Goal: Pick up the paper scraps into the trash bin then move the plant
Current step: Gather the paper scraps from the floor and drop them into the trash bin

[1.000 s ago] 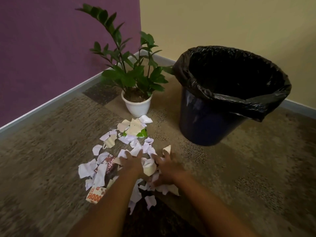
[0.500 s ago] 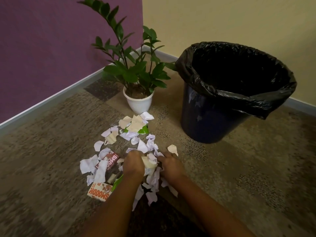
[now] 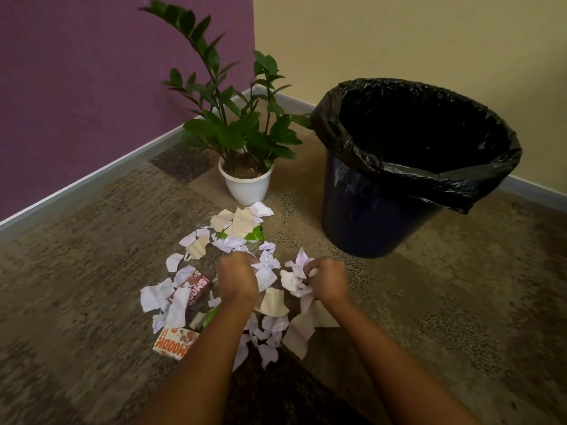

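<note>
Both hands have drawn apart since half a second ago, when they were bunched together over the middle of the pile, and a beige piece now lies uncovered between them. The right hand point(image 3: 326, 280) has swung out toward the bin side, its fingers point(image 3: 313, 266) clenched round a wad of white paper, probably so that 1 lift carries many pieces at once. The left hand point(image 3: 237, 280) sits knuckles-up with its fingers curled down into the litter; whether it actually grips anything I cannot tell, since the palm side is hidden. The paper scraps point(image 3: 242, 223) are spread across the carpet point(image 3: 92, 256) from just in front of the white pot point(image 3: 245, 187) back toward the person, mixed with a printed carton piece point(image 3: 175, 343); most are untouched. The trash bin point(image 3: 368, 216) stands near the pile on the right, mouth open, its black liner point(image 3: 429, 176) folded over the rim and nothing visible inside, so the clearing looks barely begun. The plant point(image 3: 233, 130) stands upright in the corner where 2 walls meet, the purple wall point(image 3: 92, 72) and the yellow wall point(image 3: 399, 41), each edged by a pale baseboard point(image 3: 92, 176); its leaves reach toward the liner. The carpet is brown, mottled, with a darker patch by the corner.
</note>
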